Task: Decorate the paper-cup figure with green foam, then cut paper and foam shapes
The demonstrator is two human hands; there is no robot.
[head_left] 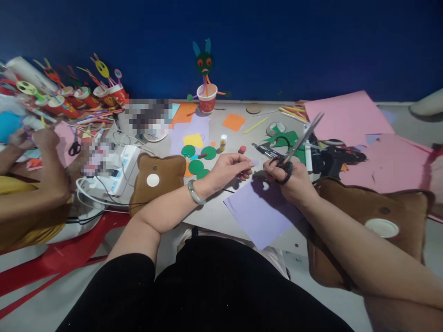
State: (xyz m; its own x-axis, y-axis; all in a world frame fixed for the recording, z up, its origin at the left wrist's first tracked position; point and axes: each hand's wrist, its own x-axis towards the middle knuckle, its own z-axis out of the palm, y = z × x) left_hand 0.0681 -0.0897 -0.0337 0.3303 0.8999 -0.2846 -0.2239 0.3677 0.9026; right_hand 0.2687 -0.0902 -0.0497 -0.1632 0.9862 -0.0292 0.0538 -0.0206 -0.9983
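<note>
My right hand [294, 180] grips black-handled scissors [300, 143], their metal blades pointing up and away from me. To its left, my left hand [233, 168] is closed in a pinch, and a small scrap of purple paper [255, 163] shows at its fingertips. Below both hands lies a sheet of purple paper [263, 216] at the table's near edge. Several green paper circles [196, 167] are left of my left hand. A glue stick [223, 142] stands behind it, with a red cap [242, 149] nearby.
At the back stands a paper cup [206, 102] bearing a green-headed figure. Brown cushions [162, 168] lie at both sides. A power strip [121, 170] with cables is on the left, near another person's hand [46, 140]. Pink paper [346, 115] and a black glue gun [341, 159] are right.
</note>
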